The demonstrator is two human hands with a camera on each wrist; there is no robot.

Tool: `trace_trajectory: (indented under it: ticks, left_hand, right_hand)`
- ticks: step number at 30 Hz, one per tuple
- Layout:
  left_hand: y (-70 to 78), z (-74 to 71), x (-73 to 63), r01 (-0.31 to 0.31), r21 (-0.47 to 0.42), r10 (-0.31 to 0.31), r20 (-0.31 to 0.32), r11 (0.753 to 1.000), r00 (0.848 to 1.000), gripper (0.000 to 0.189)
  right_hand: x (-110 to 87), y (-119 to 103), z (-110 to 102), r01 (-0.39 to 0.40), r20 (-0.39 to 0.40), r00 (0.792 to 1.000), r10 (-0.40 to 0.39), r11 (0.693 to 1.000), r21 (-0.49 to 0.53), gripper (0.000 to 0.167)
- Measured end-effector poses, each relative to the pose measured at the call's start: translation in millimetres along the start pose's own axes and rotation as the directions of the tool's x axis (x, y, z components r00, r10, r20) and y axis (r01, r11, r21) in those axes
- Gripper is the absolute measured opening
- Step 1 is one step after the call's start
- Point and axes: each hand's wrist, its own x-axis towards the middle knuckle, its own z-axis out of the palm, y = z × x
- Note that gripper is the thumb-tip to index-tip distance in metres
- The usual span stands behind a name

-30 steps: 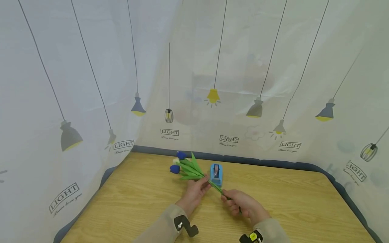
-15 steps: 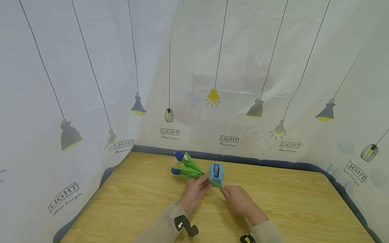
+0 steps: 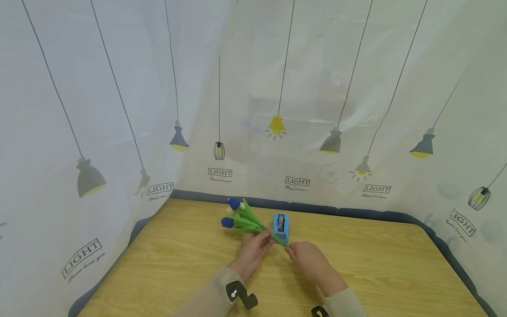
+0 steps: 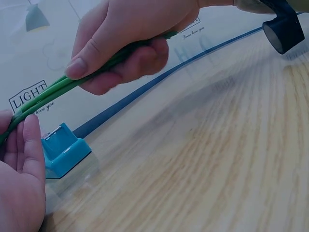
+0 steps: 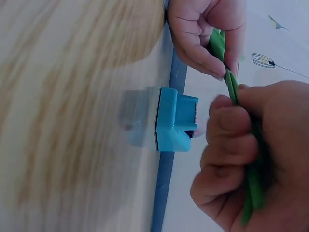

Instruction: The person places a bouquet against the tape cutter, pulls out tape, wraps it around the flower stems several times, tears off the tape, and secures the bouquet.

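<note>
A bunch of artificial tulips [image 3: 247, 218], with blue and white heads and green leaves, is held slantwise above the table, heads toward the far left. My left hand [image 3: 252, 252] pinches the stems just below the leaves. Farther down, my right hand [image 3: 310, 263] grips the lower stems [image 4: 58, 89], its fingers curled round them in the right wrist view. Just behind the stems a blue tape dispenser [image 3: 281, 226] stands on the table; neither hand touches it. In the left wrist view the flower heads are out of sight.
The wood-grain table [image 3: 376, 264] runs back to a dark blue edge strip [image 3: 340, 210]. Beyond it hangs a pale curtain [image 3: 253, 110] printed with lamps. Black camera mounts [image 3: 241, 294] sit on the wrists.
My right hand has shifted up the stems toward the left hand and turned so its back shows. The flower heads have tilted slightly. My left hand stays in place.
</note>
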Motion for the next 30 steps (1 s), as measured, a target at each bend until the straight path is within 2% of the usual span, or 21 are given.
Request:
trace_trajectory:
  ticks: [2,3,4,6,8,9,13,16,17,18,19,21,25,28,30]
  left_hand:
    - [0.6,0.1,-0.8,0.0,0.014,0.0,-0.001,1.0,1.0,0.027]
    - [0.7,0.0,-1.0,0.0,0.019,0.0,0.001,1.0,1.0,0.027]
    - [0.7,-0.1,-0.9,0.001,0.024,-0.001,0.002,1.0,1.0,0.027]
    - [0.7,-0.2,-0.6,0.004,0.032,-0.004,0.001,0.999,1.0,0.026]
    - [0.3,-0.6,0.1,0.004,0.041,-0.004,0.007,0.999,1.0,0.026]
    - [0.3,-0.6,0.6,0.007,0.043,-0.007,0.007,0.999,1.0,0.026]
    - [-0.1,-0.5,1.8,0.009,0.053,-0.01,0.013,0.999,1.0,0.027]
    - [0.0,-0.4,2.6,0.009,0.054,-0.01,0.017,0.999,1.0,0.026]
    - [-0.1,-0.4,2.8,0.008,0.054,-0.009,0.019,0.999,1.0,0.026]
    - [-0.2,-0.6,3.0,0.009,0.052,-0.01,0.02,0.999,1.0,0.027]
    - [-0.3,-0.8,3.1,0.009,0.052,-0.01,0.021,0.999,1.0,0.028]
    - [-0.1,-1.1,2.6,0.008,0.05,-0.009,0.021,0.999,1.0,0.031]
    - [-0.1,-1.4,2.2,0.012,0.047,-0.013,0.015,0.999,1.0,0.036]
    - [-0.3,-1.3,2.9,0.02,0.037,-0.02,0.01,0.999,1.0,0.033]
    - [-0.3,-1.4,3.1,0.02,0.02,-0.02,0.013,1.0,1.0,0.026]
  right_hand:
    - [-0.2,1,-1,-0.033,0.063,0.998,0.025,0.99,0.138,0.039]
    - [-0.6,2,-1,-0.059,0.1,0.994,0.037,0.972,0.227,0.041]
    - [-1.2,3,-1,-0.093,0.143,0.989,0.049,0.941,0.325,0.044]
    - [-2.3,6,-1,-0.19,0.237,0.969,0.076,0.84,0.508,0.049]
    - [-3.5,10,-2,-0.299,0.327,0.94,0.101,0.707,0.641,0.055]
    - [-4.3,11,-2,-0.347,0.365,0.924,0.11,0.638,0.687,0.059]
    - [-5.5,17,-1,-0.471,0.482,0.872,0.084,0.411,0.78,0.062]
    - [-5.0,20,0,-0.519,0.538,0.843,0.005,0.273,0.81,0.059]
    - [-4.6,21,1,-0.533,0.552,0.834,-0.017,0.234,0.813,0.058]
    - [-4.4,22,1,-0.54,0.558,0.829,-0.029,0.212,0.814,0.056]
    - [-4.2,22,2,-0.542,0.559,0.828,-0.036,0.203,0.816,0.054]
    - [-4.3,20,2,-0.54,0.556,0.831,-0.025,0.208,0.816,0.049]
    - [-4.6,18,2,-0.519,0.536,0.844,0.008,0.263,0.813,0.041]
    - [-4.2,19,3,-0.482,0.508,0.861,0.014,0.337,0.809,0.038]
    - [-3.2,18,4,-0.428,0.468,0.884,0.01,0.422,0.799,0.039]
